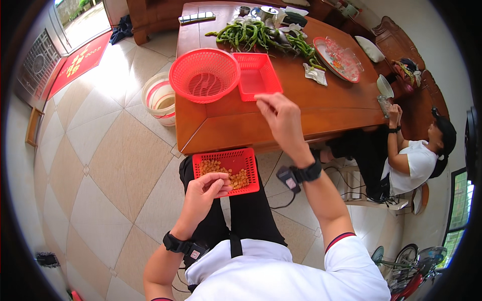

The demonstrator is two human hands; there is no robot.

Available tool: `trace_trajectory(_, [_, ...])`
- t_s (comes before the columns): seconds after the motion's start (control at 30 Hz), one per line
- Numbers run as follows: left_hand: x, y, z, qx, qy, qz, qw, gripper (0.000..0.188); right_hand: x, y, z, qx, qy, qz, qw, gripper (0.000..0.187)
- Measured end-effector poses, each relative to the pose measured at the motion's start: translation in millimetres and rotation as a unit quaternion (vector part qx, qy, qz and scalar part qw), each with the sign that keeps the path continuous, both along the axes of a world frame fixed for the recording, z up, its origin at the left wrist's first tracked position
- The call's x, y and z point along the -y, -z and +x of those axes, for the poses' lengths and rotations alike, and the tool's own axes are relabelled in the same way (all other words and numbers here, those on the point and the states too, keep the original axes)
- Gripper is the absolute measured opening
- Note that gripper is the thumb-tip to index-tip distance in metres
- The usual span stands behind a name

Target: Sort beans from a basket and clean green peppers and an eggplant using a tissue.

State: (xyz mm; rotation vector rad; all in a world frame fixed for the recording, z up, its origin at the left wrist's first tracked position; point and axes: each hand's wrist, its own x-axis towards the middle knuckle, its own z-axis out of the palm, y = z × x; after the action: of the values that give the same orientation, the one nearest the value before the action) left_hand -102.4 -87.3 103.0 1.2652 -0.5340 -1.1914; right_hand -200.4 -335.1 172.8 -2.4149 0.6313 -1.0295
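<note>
On my lap rests a small red plastic basket (248, 155) holding small yellow-brown kernels (240, 179). My left hand (205, 194) is over its near left side, thumb and fingers pressed together; whatever may be between them is too small to tell. My right hand (282, 120) is raised above the near edge of the wooden table, its thumb and fingertips pinched beside the near right corner of a rectangular red basket (258, 90). What that pinch holds, if anything, cannot be made out. To the left of this basket stands a round red colander (205, 75).
Green chili peppers (251, 35) are heaped at the table's (326, 108) far side, near a round tray (321, 50) and crumpled tissue (315, 74). A white bucket (159, 95) stands on the floor at left. Another person (409, 160) sits at the right, hands at the table edge.
</note>
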Motion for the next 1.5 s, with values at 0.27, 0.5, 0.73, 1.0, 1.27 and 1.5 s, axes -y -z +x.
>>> trace_trajectory(0.27, [0.8, -1.2, -2.9, 0.015, 0.009, 0.007, 1.000, 0.022, 38.7, 1.7, 39.9, -0.097, 0.032, -0.214, 0.972, 0.041])
trace_trajectory(0.5, [-2.1, 4.6, -3.1, 0.008, 0.018, -0.007, 1.000, 0.022, 30.3, 21.2, 57.1, -0.246, 0.021, -0.243, 0.938, 0.041])
trace_trajectory(0.73, [-3.9, 5.9, -4.3, 0.030, 0.023, -0.014, 0.999, 0.022, 19.8, 15.3, 41.2, -0.250, 0.003, -0.275, 0.928, 0.026])
trace_trajectory(1.0, [-7.8, 3.1, -5.5, 0.051, 0.020, -0.003, 0.998, 0.022, -17.2, 10.1, 14.7, -0.237, -0.031, -0.258, 0.936, 0.027])
trace_trajectory(1.27, [-4.6, 2.9, -3.9, 0.087, 0.011, -0.002, 0.996, 0.022, -31.8, 6.8, -3.7, -0.261, -0.025, -0.220, 0.940, 0.031])
trace_trajectory(1.5, [2.8, -1.5, 0.8, 0.201, 0.015, -0.002, 0.979, 0.020, -54.3, 12.2, -31.9, -0.056, -0.036, -0.171, 0.983, 0.030])
